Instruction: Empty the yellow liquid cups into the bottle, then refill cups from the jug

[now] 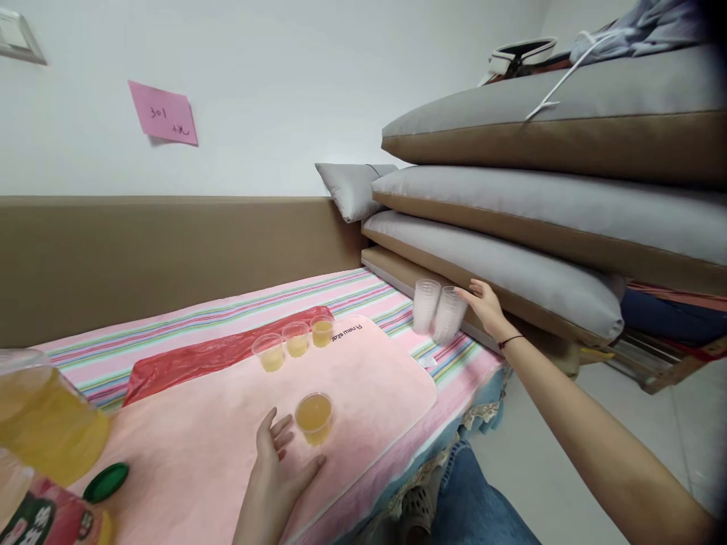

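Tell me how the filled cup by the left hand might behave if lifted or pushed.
The filled cup would probably slosh if jolted: its yellow liquid sits high. Its clear wall looks thin, so it may flex when squeezed. It seems to narrow downward, so a high push could tip it.

Scene brightly and evenly lit; whitish light, source out of view. The wall (273,83) is rendered pale and nearly flat, with a soft shadow cast under the note (163,113). Deeper shade is held in the gaps between the cushions (511,193). Small highlights are seen on the red bag (196,367) along the mat's (375,386) far edge and on the rims of the poured cups (296,341). In the cup stacks (425,306) beyond the mat's right edge, rims are merged into a milky haze. Wide-angle stretching is noted in the switch (17,34) and in the jug (45,431) at the mat's left end. The frame's upper right corner is blacked out.
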Available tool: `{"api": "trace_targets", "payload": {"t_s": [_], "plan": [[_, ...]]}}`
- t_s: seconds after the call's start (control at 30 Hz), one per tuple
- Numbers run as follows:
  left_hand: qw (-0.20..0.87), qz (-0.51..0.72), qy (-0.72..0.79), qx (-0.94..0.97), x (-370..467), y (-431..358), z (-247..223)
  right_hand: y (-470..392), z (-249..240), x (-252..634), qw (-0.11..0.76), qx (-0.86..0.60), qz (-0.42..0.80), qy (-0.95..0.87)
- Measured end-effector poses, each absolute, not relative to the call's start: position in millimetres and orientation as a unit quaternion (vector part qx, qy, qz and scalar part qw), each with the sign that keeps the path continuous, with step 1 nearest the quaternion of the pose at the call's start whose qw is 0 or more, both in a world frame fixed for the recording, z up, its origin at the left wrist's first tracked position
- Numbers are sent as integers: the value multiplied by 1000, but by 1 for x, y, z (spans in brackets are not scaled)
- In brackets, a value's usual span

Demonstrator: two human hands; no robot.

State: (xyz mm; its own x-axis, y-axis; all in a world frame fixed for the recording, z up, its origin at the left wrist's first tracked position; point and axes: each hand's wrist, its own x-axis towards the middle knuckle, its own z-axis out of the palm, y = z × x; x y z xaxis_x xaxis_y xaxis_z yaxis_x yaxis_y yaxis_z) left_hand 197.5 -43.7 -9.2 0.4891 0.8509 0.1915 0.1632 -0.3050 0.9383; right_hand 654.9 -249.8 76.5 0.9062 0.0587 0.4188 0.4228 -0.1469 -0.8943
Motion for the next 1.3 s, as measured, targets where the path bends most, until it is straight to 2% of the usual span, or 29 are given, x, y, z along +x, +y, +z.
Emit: {"api": "trace_targets", "payload": {"t_s": [0.23,0.4,0.5,0.57,0.63,0.87,1.07,1.3], "plan": [[476,362,352,720,196,-45,-6,-242,78,657,595,-770,-140,-182],[478,367,352,716,192,-47,-6,-240,97,628,574,-762,-216,-206],[486,366,351,712,187,-46,-4,-219,103,594,555,-740,-241,-293],[497,352,353,710,183,-45,-1,-191,94,567,571,-712,-182,-367],[512,329,357,709,180,-44,2,-155,73,540,598,-690,-73,-401],[505,359,385,683,173,-48,6,-32,-14,480,632,-655,134,-391],[506,351,412,672,161,-51,15,20,-39,471,688,-594,212,-358],[529,325,417,664,148,-49,17,27,-44,477,718,-565,235,-332]]}}
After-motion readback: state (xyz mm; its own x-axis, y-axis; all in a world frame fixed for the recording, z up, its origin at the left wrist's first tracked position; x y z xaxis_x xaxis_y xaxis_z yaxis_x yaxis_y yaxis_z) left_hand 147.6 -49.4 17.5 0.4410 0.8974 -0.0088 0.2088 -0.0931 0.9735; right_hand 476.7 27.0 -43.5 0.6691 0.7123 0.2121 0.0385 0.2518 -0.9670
